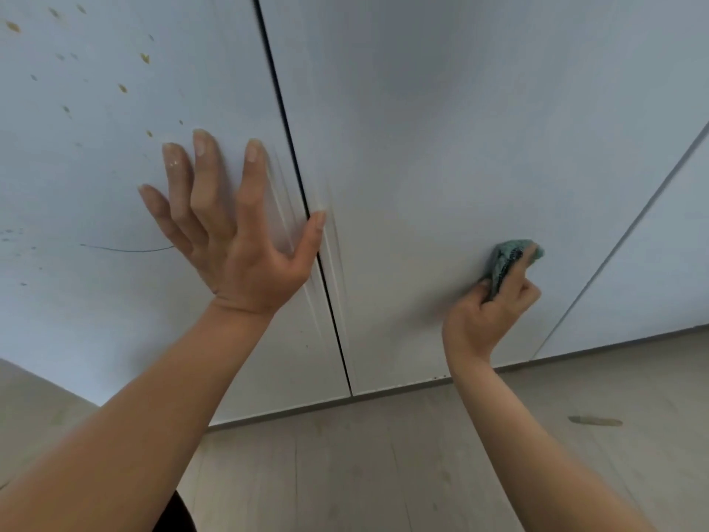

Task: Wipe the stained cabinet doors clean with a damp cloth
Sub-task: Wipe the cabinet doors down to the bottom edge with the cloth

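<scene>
Cloth point(503, 259) held against middle door point(422, 147) by right hand point(485, 314).

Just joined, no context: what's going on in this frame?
A person is cleaning cabinet fronts. Their right hand grips a crumpled teal cloth against the middle flat white cabinet door. Their left hand is spread, fingers straight, on the left white cabinet door, beside the dark gap between the two. That left door carries yellow-brown splatter spots and a thin dark curved line, so it is not yet cleaned. The middle door shows no obvious stains.
</scene>
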